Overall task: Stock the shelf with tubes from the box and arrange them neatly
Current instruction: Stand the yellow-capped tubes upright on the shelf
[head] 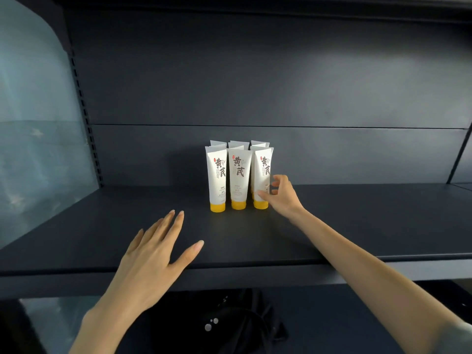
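Tubes (238, 175) stand in a tight block on their yellow caps (238, 205), three across and several deep, just left of the right hand (283, 195) and well beyond the fingertips of the left hand (153, 256). The right hand is at the front-right tube (261, 175): its thumb (261, 194) lies on the tube's lower front and the other fingers are curled at the tube's far side. Whether they truly pinch it I cannot tell. The left hand is flat, fingers straight and spread, holding nothing, low over the near part of the shelf (102, 226).

The likely trouble is a topple. These tubes are tall on narrow caps and packed close, so a sideways nudge from the right hand, or a thumb dragging as it comes away, could tip the front-right tube into its neighbour and knock down the row. That tube also looks turned a little off the others' facing — a hasty twist to square it could do the same.

The shelf is dark, matt and level, with much free run either side of both hands. Behind it is a dark back panel (255, 85); beyond the left hand, a slotted upright (84, 111) and a pale side panel (30, 123). No box is in view.
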`<state>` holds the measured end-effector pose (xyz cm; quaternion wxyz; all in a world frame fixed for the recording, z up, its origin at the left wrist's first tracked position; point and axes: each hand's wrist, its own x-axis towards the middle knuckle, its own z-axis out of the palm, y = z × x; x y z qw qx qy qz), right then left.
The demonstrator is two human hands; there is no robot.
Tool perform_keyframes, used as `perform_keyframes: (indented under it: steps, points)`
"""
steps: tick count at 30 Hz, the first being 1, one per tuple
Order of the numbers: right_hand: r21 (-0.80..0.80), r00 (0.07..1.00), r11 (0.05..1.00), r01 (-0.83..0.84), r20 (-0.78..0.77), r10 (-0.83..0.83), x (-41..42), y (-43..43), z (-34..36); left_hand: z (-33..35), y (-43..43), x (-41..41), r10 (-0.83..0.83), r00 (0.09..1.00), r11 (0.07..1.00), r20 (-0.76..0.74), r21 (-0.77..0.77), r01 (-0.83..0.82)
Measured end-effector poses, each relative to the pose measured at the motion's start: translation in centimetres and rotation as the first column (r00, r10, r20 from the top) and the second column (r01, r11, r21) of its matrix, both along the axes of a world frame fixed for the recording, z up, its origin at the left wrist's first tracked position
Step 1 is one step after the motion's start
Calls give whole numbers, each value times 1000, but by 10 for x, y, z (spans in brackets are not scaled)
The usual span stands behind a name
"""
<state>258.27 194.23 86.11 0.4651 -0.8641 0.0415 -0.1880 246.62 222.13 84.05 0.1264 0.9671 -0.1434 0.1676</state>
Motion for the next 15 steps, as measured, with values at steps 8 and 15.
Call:
perform_keyframes:
  steps: [8,15]
  points:
    - [-569,985,805,168,133,-111,-101,-28,0,-6,10,-5,11,1000,999,-16,31,-11]
    - [-704,955,679,210,-2,-298,-195,-73,-32,-13,-1,-8,-3,999,992,-37,129,8]
